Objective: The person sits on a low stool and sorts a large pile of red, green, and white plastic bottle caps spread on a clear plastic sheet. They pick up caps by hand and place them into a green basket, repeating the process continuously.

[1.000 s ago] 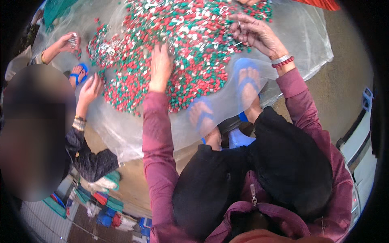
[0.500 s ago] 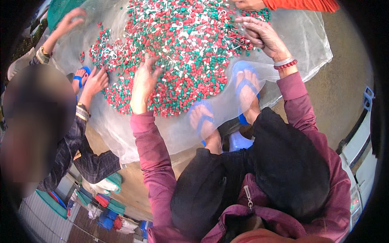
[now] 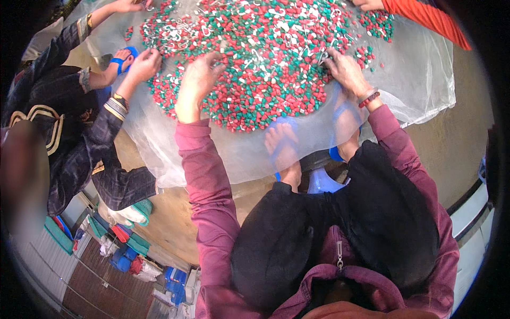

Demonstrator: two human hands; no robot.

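A wide spread of small red, green and white plastic pieces [image 3: 255, 101] lies on a translucent sheet [image 3: 234, 162]. White hook-shaped pieces [image 3: 178, 29] are scattered among them. Over the left part of the spread, my left hand [image 3: 197, 82] is bent, thumb and forefinger apart, with nothing visible between them. My right hand [image 3: 348, 72], wearing a red bead bracelet [image 3: 369, 99], reaches into the right part. Its fingers are drawn together at the pieces, and whatever is between the fingertips is too small to make out.
At left, a co-worker's hand [image 3: 144, 65] is by the pieces' edge; that person's other hand is farther back. Another person's orange sleeve [image 3: 427, 18] enters at the far right. My feet in blue flip-flops [image 3: 287, 125] are under the sheet's near edge. Folded cloths [image 3: 125, 255] lie lower left.
My right hand has come down from above the sheet into the pieces, its fingers drawing together. My left hand stays over the left part. The co-worker's far hand has lowered toward the spread.
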